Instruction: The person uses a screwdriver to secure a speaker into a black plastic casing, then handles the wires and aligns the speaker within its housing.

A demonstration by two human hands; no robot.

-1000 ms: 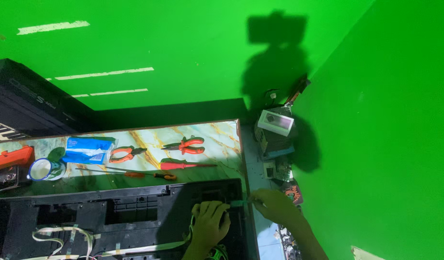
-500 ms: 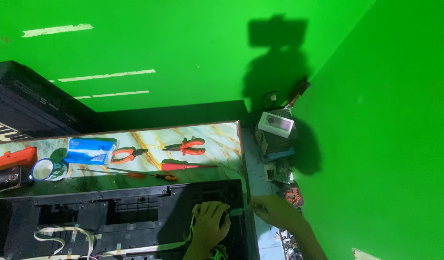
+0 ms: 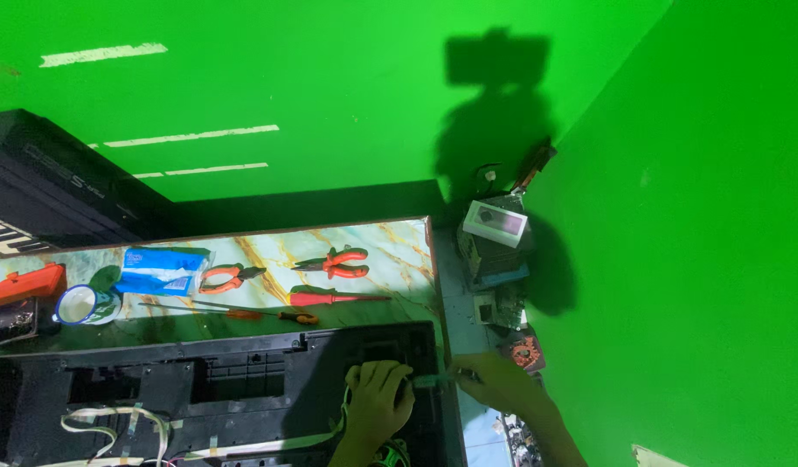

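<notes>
A long black plastic keyboard casing (image 3: 200,389) lies opened on the marble-patterned table (image 3: 399,246). My left hand (image 3: 377,399) sits on the casing's right end, fingers curled over the rim of an opening. My right hand (image 3: 496,385) is just off the casing's right edge and grips a thin green-handled tool (image 3: 432,380). The tool points left, toward my left hand's fingers. Its tip is hidden behind them.
Behind the casing lie two orange-handled pliers (image 3: 334,261) (image 3: 230,277), a red screwdriver (image 3: 330,298), a thin orange one (image 3: 260,313), a blue packet (image 3: 161,270), a tape roll (image 3: 80,304) and an orange box (image 3: 25,284). Circuit boards and a white device (image 3: 496,220) crowd the right. A black keyboard (image 3: 44,195) stands at the left.
Both hands stay at the casing's right end; my right hand has edged slightly down and left with the green tool. Nothing else has moved.
</notes>
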